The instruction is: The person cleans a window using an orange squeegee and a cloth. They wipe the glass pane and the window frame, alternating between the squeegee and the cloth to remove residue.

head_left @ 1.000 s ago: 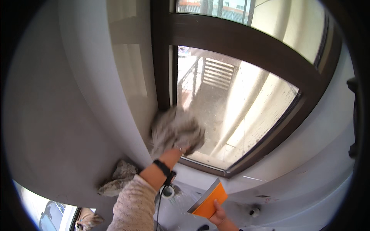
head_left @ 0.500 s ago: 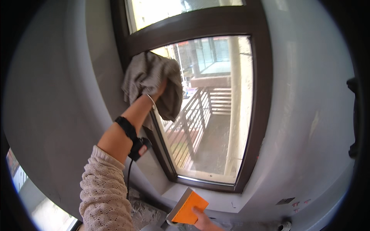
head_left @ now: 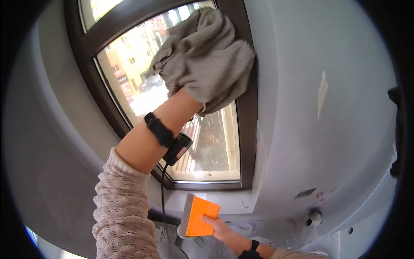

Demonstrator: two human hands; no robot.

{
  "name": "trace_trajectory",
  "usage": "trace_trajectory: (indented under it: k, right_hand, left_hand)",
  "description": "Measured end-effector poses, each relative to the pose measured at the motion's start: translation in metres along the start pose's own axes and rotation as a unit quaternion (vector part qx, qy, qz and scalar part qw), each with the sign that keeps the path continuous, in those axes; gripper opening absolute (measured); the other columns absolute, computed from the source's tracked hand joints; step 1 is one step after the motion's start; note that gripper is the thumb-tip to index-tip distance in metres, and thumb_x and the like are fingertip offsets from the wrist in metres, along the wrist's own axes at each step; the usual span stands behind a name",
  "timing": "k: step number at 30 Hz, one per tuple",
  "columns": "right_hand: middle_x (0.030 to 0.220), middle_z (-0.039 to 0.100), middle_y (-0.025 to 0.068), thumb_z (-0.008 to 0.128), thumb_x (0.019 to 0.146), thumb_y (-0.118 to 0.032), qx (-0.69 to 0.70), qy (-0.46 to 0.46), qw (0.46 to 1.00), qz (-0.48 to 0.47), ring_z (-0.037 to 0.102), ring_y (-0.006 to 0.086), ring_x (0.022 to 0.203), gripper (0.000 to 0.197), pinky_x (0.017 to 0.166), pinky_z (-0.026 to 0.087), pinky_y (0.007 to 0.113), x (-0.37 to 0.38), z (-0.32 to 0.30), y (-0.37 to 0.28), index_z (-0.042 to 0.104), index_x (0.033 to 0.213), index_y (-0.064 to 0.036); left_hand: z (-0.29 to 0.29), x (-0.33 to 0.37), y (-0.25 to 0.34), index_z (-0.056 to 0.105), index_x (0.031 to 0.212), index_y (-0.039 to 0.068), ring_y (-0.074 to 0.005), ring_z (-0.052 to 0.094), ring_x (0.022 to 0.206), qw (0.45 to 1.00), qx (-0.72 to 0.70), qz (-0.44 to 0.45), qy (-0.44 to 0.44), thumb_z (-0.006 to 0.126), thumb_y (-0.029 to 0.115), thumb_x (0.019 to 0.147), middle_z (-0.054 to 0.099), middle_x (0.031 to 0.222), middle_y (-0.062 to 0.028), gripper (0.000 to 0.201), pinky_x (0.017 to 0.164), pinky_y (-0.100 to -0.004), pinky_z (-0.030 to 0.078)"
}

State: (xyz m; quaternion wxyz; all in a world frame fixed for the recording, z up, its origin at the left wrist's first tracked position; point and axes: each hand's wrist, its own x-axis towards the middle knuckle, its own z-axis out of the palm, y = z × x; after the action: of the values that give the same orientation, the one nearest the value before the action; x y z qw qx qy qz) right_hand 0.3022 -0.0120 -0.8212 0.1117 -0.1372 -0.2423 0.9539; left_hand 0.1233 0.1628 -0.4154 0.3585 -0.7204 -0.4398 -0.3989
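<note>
A bunched grey-brown cloth (head_left: 202, 56) covers the upper right part of the window pane (head_left: 142, 73) and reaches over the dark frame. My left hand (head_left: 192, 98) is pushed up into it and holds it; the fingers are hidden in the folds. A black strap with a small black box (head_left: 178, 150) and a cable is on my left forearm. Below the sill, my right hand (head_left: 219, 228) grips a wide scraper (head_left: 200, 217), with an orange body and a grey metal blade edge on its left. Its fingers are closed on the orange part.
A dark brown window frame (head_left: 248, 129) surrounds the glass, with a pale sill (head_left: 211, 203) below. Grey walls (head_left: 297, 108) flank it. At the lower right, a short pipe stub (head_left: 315, 219) sticks out near the floor. A balcony railing and buildings show through the glass.
My left hand has swept the cloth from the pane's left side to its upper right, and the view has turned. More of my right forearm shows, the scraper still in hand.
</note>
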Motion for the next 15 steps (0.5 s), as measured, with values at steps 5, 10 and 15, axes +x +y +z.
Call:
trace_trajectory:
  k: [5,10,15]
  right_hand:
    - [0.111,0.063,0.0063,0.071,0.085,-0.021,-0.123,0.116,0.985,0.036,0.061,0.015,0.1,0.041,0.085,0.05,0.032,-0.017,0.007,0.006,0.057,0.117,-0.0013]
    - [0.108,0.065,0.0091,0.069,0.085,-0.034,-0.334,0.06,0.939,0.054,0.063,0.0191,0.097,0.048,0.082,0.049,0.035,-0.037,0.019,0.029,0.057,0.121,-0.0042]
    - [0.1,0.065,0.0215,0.063,0.08,-0.052,-0.632,-0.073,0.772,0.023,0.063,0.0364,0.095,0.061,0.082,0.048,0.041,-0.045,0.031,0.058,0.057,0.12,-0.006]
  left_hand:
    - [0.021,-0.03,0.02,0.042,0.136,0.006,-0.0315,0.039,0.128,0.977,0.178,0.091,0.074,0.048,0.032,0.094,0.044,0.135,-0.0164,0.05,0.11,-0.0393,0.028]
    - [0.01,-0.169,0.056,0.047,0.131,0.006,-0.0278,0.049,0.116,0.946,0.106,0.008,-0.306,0.049,0.027,0.095,0.051,0.121,-0.0166,0.042,0.104,-0.0344,0.036]
    - [-0.001,-0.268,0.063,0.054,0.12,0.005,-0.0229,0.058,0.1,0.836,0.213,0.105,-0.496,0.048,0.023,0.095,0.058,0.104,-0.014,0.032,0.091,-0.029,0.046]
